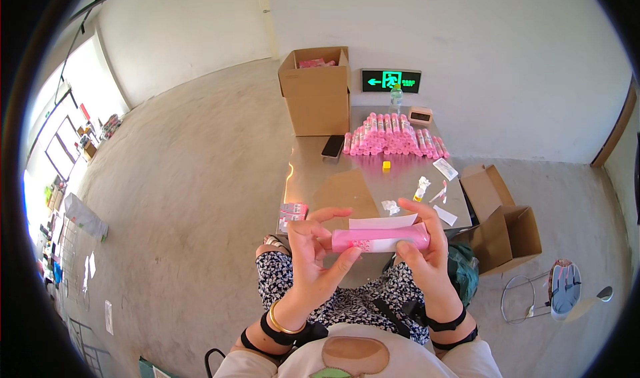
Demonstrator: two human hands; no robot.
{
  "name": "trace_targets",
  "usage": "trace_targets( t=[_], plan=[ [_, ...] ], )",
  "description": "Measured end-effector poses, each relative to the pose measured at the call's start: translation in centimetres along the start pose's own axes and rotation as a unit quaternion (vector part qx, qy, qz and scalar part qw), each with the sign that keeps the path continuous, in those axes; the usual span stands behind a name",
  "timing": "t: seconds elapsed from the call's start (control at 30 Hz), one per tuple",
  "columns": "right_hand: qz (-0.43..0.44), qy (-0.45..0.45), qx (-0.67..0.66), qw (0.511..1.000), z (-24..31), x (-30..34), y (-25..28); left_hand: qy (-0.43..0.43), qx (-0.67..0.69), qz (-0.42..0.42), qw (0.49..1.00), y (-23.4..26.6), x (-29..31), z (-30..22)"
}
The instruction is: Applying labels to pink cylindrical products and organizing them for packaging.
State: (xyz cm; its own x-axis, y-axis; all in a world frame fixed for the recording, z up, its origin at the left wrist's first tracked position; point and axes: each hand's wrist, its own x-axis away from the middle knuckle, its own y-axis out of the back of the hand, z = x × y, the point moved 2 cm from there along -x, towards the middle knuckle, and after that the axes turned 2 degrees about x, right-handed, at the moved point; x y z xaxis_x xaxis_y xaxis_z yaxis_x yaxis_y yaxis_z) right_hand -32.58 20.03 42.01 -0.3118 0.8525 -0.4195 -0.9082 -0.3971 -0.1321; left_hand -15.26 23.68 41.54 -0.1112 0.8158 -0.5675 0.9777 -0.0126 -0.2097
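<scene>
Above my lap, near the front edge of the metal table (pixel 308 168), I hold a pink roll (pixel 345 240) crosswise between both hands. A white label strip (pixel 381 223) stands up along its far side, and a white patch shows on its front. My left hand (pixel 312 255) grips the left end, thumb below and forefinger raised. At the right end my right hand (pixel 427 251) presses its thumb on the front, with the fingers behind. Beyond them, a large stack of similar pink rolls (pixel 393 138) lies on the table.
A tall cardboard box (pixel 317 105) with pink goods stands at the back left, by a black phone (pixel 333 147). A bottle (pixel 396 98), a yellow cube (pixel 387 166), crumpled paper (pixel 391 207) and a cardboard sheet (pixel 343 193) are on the table. An open carton (pixel 510 241) stands right.
</scene>
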Motion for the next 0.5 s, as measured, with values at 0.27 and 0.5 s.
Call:
trace_targets(
  t=[0.27, 0.5],
  plan=[
    [0.014, 0.008, 0.01, 1.0, 0.3, -0.1, -0.1, -0.027, -0.111, 0.093, 0.989, 0.1, -0.5, 0.1],
    [0.012, 0.016, 0.044, 0.999, 0.1, -0.1, 0.0, 0.061, -0.045, 0.049, 0.996, -0.5, 0.4, 0.4]
  ],
)
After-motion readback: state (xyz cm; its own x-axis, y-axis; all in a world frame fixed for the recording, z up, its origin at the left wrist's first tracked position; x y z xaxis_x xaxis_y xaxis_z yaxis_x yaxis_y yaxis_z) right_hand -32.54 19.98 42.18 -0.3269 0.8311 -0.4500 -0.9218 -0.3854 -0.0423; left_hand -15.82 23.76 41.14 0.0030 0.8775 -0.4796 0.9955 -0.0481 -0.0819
